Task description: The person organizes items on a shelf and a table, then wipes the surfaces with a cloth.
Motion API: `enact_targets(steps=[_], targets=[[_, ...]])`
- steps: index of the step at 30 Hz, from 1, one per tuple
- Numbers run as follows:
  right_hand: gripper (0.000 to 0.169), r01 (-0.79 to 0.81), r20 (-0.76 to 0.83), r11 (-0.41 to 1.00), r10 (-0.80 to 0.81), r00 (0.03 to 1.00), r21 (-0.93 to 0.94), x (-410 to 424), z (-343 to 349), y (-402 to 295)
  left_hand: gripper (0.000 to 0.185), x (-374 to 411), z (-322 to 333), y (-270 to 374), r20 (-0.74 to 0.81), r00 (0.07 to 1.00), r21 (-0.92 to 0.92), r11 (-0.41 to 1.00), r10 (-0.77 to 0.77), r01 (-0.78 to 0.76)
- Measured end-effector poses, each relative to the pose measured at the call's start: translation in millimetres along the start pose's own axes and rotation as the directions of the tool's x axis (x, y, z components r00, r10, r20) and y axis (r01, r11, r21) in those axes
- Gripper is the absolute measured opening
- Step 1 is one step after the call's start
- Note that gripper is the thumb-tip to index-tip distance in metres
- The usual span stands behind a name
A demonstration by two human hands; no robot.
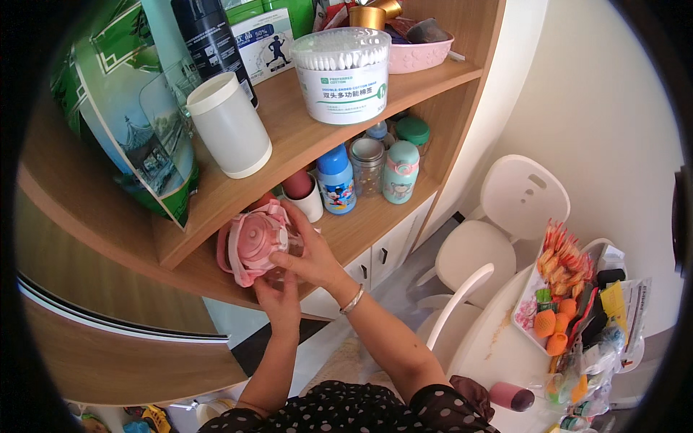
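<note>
Both my hands are on a pink water bottle with a round lid and a strap, at the left end of the lower wooden shelf. My right hand grips its right side, thumb near the lid. From below, my left hand supports the bottle; its fingertips are partly hidden. Just behind stands a white cup with a dark pink object in it. A blue cartoon bottle, a glass jar and a mint-green bottle line the shelf to the right.
Above, the upper shelf holds a white cylindrical container, a tub of cotton swabs, a pink basket and a green printed bag. White chairs and a cluttered table with a tray stand at right.
</note>
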State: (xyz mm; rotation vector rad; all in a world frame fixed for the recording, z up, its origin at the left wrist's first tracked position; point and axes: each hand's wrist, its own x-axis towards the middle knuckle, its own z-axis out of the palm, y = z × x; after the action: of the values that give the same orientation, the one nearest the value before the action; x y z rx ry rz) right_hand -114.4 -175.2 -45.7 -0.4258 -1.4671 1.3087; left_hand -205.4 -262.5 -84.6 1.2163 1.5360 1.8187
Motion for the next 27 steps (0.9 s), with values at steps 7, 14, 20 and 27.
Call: enact_targets(steps=[7,14,20,27], targets=[[0.091,-0.163,0.060,0.958,0.154,0.986,0.234,-14,-4,26,0.061,-7,2,-28,-0.023,0.998,0.045,0.997,0.056,-0.055],[0.053,0.017,-0.192,0.923,-0.097,0.977,-0.384,-35,-4,66,0.065,-8,3,-55,-0.101,0.993,0.181,0.982,0.064,-0.045],[0.042,-0.281,-0.589,0.836,-0.061,0.806,-0.470,-63,-2,102,0.071,-17,6,-34,-0.099,0.995,0.117,0.993,-0.013,0.024],[0.036,-0.513,-0.223,0.854,0.486,0.845,-0.084,-43,-21,116,0.074,-53,-14,-43,0.086,0.993,0.257,0.961,0.082,-0.101]])
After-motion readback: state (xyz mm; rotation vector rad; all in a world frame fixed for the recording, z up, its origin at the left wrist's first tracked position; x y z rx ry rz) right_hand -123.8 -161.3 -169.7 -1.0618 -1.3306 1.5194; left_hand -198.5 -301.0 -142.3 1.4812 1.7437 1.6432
